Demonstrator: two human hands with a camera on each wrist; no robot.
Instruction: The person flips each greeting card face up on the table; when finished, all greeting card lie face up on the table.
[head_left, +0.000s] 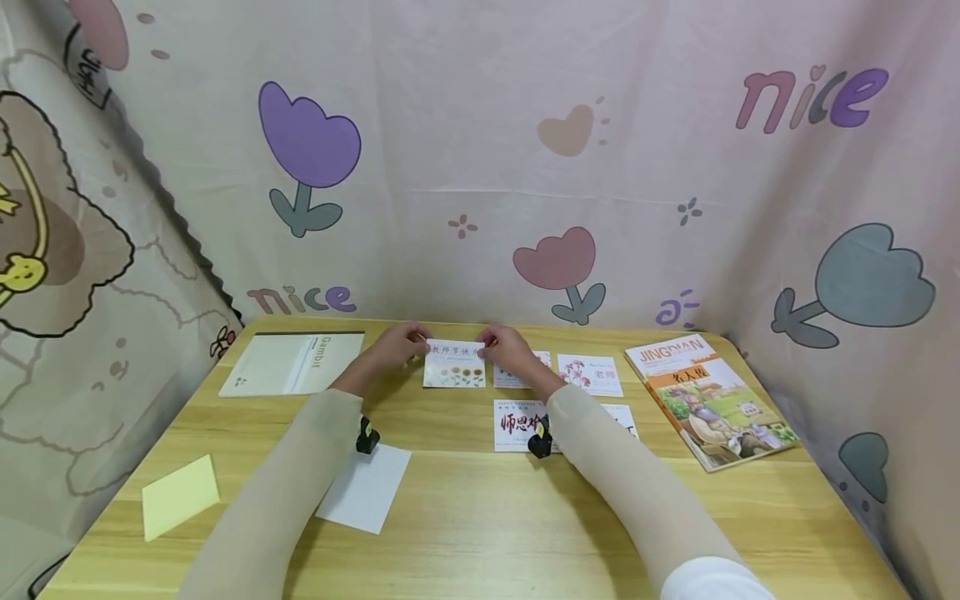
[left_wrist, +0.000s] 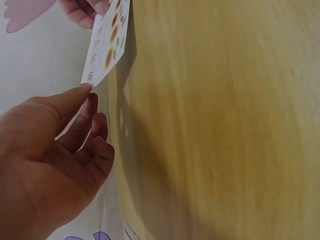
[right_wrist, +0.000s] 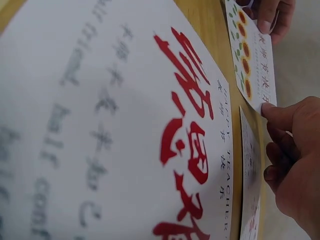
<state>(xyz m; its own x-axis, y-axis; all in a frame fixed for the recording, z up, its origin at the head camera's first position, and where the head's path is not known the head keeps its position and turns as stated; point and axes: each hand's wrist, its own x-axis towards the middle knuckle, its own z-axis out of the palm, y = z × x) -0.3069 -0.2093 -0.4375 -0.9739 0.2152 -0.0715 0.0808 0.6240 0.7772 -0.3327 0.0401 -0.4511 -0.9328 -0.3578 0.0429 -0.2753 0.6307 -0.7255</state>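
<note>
A white greeting card with a row of sunflowers is held by both hands near the back edge of the table. My left hand pinches its upper left corner between thumb and index finger, the other fingers loosely curled, as the left wrist view shows. The upper right corner is pinched by my right hand. In the left wrist view the sunflower card stands tilted over the wood. Right of it lies a card with pink flowers; below, partly under the right forearm, is a card with red lettering.
A white and grey notebook lies at the back left, a magazine on the right. Nearer me are a pale yellow paper and a blank white sheet, partly under the left sleeve. A printed curtain hangs behind the table.
</note>
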